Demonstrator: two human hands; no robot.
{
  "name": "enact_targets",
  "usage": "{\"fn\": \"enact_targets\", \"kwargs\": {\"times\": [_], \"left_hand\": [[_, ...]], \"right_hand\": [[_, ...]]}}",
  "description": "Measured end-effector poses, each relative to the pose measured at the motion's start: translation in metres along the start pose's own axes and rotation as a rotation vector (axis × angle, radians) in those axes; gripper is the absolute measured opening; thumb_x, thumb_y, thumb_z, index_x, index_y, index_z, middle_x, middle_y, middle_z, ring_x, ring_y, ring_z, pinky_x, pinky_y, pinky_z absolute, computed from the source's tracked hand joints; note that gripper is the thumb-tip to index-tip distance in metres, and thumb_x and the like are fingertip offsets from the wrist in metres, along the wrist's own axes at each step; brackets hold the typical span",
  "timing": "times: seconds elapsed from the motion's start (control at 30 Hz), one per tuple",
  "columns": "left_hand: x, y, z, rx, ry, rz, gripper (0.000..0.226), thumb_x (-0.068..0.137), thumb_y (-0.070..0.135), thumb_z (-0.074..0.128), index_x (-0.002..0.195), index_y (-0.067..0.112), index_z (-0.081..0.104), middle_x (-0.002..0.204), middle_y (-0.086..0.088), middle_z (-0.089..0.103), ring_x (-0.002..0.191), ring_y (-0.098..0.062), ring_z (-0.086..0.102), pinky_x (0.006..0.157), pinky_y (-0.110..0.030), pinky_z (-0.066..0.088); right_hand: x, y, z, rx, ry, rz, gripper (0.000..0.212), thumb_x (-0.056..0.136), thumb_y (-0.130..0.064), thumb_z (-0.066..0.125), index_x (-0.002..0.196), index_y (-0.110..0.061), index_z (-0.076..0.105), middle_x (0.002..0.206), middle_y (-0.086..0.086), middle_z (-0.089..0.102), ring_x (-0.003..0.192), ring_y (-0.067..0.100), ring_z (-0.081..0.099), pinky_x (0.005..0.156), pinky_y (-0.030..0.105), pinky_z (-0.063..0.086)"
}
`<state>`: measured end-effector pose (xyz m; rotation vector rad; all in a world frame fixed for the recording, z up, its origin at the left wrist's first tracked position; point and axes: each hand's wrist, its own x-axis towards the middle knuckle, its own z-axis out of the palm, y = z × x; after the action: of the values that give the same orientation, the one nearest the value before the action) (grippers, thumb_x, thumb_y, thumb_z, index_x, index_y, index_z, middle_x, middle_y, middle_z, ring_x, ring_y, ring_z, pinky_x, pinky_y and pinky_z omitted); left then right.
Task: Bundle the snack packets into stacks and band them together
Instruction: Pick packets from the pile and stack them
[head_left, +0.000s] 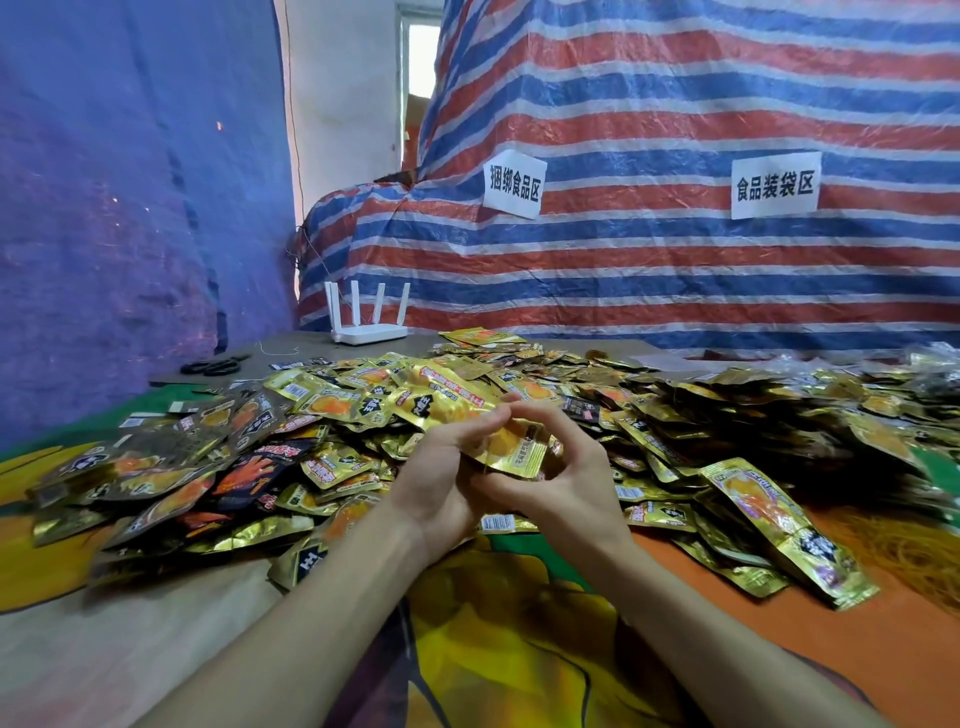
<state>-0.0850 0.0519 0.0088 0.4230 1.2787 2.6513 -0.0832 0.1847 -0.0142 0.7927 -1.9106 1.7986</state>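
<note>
now, gold packet (514, 451) lengthwise left-to-right, in grip of left hand (441, 475) and right hand (571, 467)

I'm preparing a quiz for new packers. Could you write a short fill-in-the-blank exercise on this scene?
1. The left hand and the right hand together hold a snack packet whose foil is ___.
2. The white router has ___ antennas.
3. The scissors lie to the ___ of the router.

Missing words: gold; four; left.
</note>
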Motion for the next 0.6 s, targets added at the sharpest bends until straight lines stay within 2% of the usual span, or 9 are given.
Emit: {"fn": "enact_targets", "kwargs": {"times": [0.07,0.17,0.23,0.3,0.33,0.43,0.47,0.53,0.6], "left_hand": [[-0.0011,0.0041,0.0002,-0.083,-0.010,0.042,0.028,0.076,0.025,0.070,0.099,0.013,0.079,0.106,-0.013,0.074,0.092,-0.029,0.073,0.078,-0.045,0.062],[0.0015,0.0087,-0.0042,-0.195,0.034,0.184,0.037,0.076,0.026,0.072,0.109,0.010,0.065,0.114,-0.015,0.068,0.103,-0.028,0.067,0.093,-0.048,0.057],[0.0028,0.0087,-0.0077,-0.199,0.055,0.237,0.024,0.077,0.023,0.071,0.098,0.011,0.073,0.107,-0.011,0.072,0.098,-0.026,0.071,0.090,-0.046,0.058],[0.0034,0.0080,-0.0078,-0.179,0.087,0.230,0.013,0.080,0.016,0.067,0.077,0.015,0.079,0.092,-0.009,0.073,0.081,-0.024,0.074,0.080,-0.045,0.061],[0.0039,0.0075,-0.0080,-0.186,0.111,0.231,0.020,0.083,0.010,0.062,0.078,0.019,0.079,0.085,-0.009,0.071,0.075,-0.025,0.074,0.074,-0.046,0.062],[0.0052,0.0083,-0.0084,-0.211,0.198,0.308,0.056,0.086,-0.009,0.048,0.119,0.034,0.063,0.078,-0.011,0.067,0.072,-0.028,0.074,0.061,-0.047,0.060],[0.0052,0.0087,-0.0086,-0.199,0.209,0.315,0.061,0.085,-0.011,0.046,0.125,0.033,0.060,0.079,-0.011,0.067,0.075,-0.028,0.075,0.061,-0.048,0.060],[0.0045,0.0081,-0.0067,-0.185,0.213,0.283,0.057,0.084,-0.013,0.045,0.123,0.026,0.061,0.081,-0.011,0.066,0.077,-0.031,0.075,0.062,-0.048,0.060],[0.0036,0.0062,-0.0045,-0.193,0.216,0.238,0.049,0.085,-0.013,0.044,0.117,0.021,0.060,0.089,-0.013,0.061,0.081,-0.034,0.075,0.066,-0.050,0.062]], "right_hand": [[0.0002,-0.0001,-0.0004,0.043,0.033,0.041,0.050,0.064,0.010,0.087,0.106,-0.015,0.075,0.103,0.000,0.076,0.094,0.012,0.074,0.071,0.023,0.059],[0.0004,0.0018,0.0000,0.134,0.044,0.106,0.047,0.058,0.002,0.086,0.100,-0.018,0.078,0.093,0.001,0.078,0.083,0.018,0.076,0.064,0.027,0.060],[0.0011,0.0037,0.0017,0.122,0.033,0.120,0.049,0.061,0.008,0.088,0.101,-0.019,0.078,0.095,0.002,0.078,0.086,0.019,0.076,0.068,0.031,0.062],[0.0012,0.0022,0.0043,0.063,0.030,0.116,0.050,0.064,0.009,0.088,0.104,-0.019,0.076,0.097,-0.003,0.077,0.092,0.015,0.075,0.075,0.032,0.062],[0.0008,0.0016,0.0051,0.033,0.026,0.114,0.051,0.064,0.007,0.089,0.106,-0.019,0.076,0.098,-0.006,0.076,0.094,0.012,0.074,0.079,0.031,0.062],[-0.0001,-0.0003,0.0047,-0.007,0.011,0.112,0.055,0.062,-0.005,0.094,0.111,-0.021,0.074,0.110,-0.005,0.072,0.100,0.009,0.071,0.088,0.031,0.059],[0.0009,-0.0011,0.0032,-0.009,0.001,0.117,0.057,0.061,-0.014,0.096,0.113,-0.023,0.075,0.116,0.000,0.070,0.106,0.012,0.069,0.092,0.035,0.058],[0.0029,-0.0040,-0.0003,0.048,-0.008,0.127,0.053,0.063,-0.036,0.089,0.113,-0.024,0.077,0.122,0.005,0.070,0.113,0.018,0.068,0.098,0.042,0.056],[0.0048,-0.0045,-0.0031,0.195,0.042,0.140,0.046,0.070,-0.048,0.070,0.100,-0.016,0.082,0.111,0.007,0.076,0.109,0.025,0.069,0.098,0.045,0.054]]}}
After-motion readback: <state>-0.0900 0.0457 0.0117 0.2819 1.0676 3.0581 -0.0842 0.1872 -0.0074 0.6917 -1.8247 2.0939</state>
